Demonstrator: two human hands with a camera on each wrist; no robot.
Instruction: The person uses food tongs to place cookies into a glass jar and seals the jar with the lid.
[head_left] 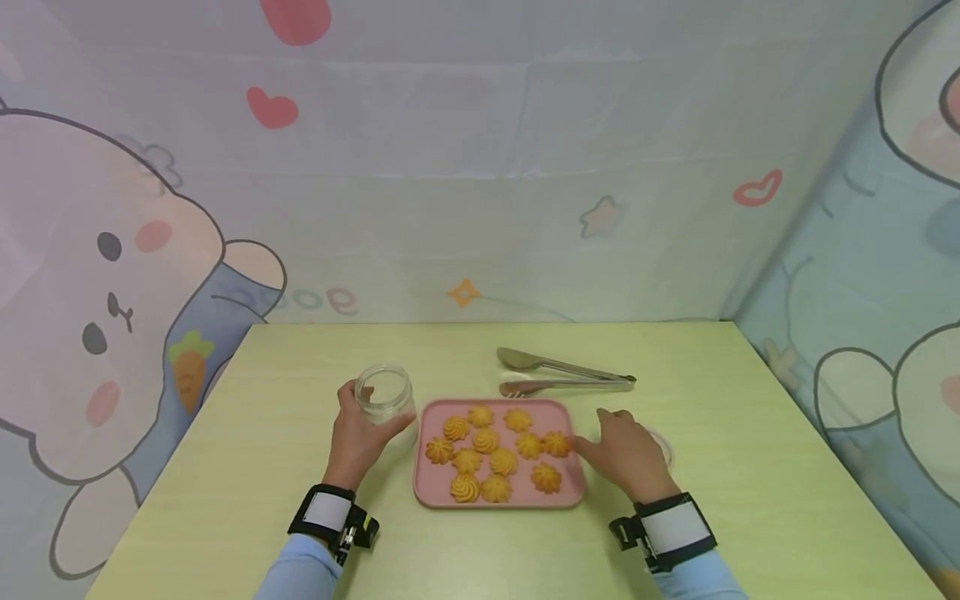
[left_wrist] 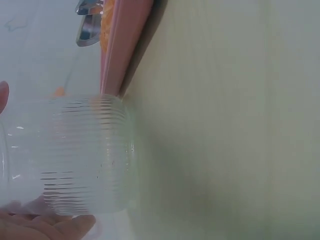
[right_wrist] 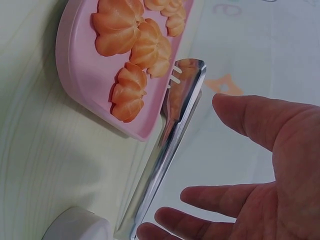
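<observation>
The left hand grips the jar round its side, apparently to leave its mouth clear, while the right hand, spread and empty, hangs near the tray of cookies

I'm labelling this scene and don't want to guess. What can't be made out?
Head view: most of the white round object, hidden by the right hand.
Right wrist view: that object's remainder, cut off by the bottom edge.
Left wrist view: the glass jar's mouth end, cut off by the left edge.
Left wrist view: most cookies, hidden by the pink tray's wall or cut off above.
</observation>
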